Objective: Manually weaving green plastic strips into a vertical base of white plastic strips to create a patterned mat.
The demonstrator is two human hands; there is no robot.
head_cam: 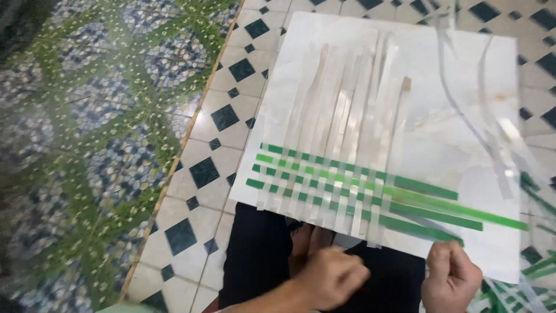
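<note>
A white marbled board (463,87) lies tilted across my lap on dark trousers (260,255). On it, several pale upright strips (347,104) are woven with several green strips (324,174) that run across and stick out to the right (463,211). My left hand (327,278) is blurred, with curled fingers, just below the board's near edge; I see nothing in it. My right hand (453,279) is closed at the board's near right edge, the thumb on top beside the end of the lowest green strip.
Loose clear and white strips (480,116) curl over the board's right side. More green strips (538,266) lie at the lower right. The floor has white tiles with dark diamonds (202,174); a green patterned mat (87,145) lies to the left.
</note>
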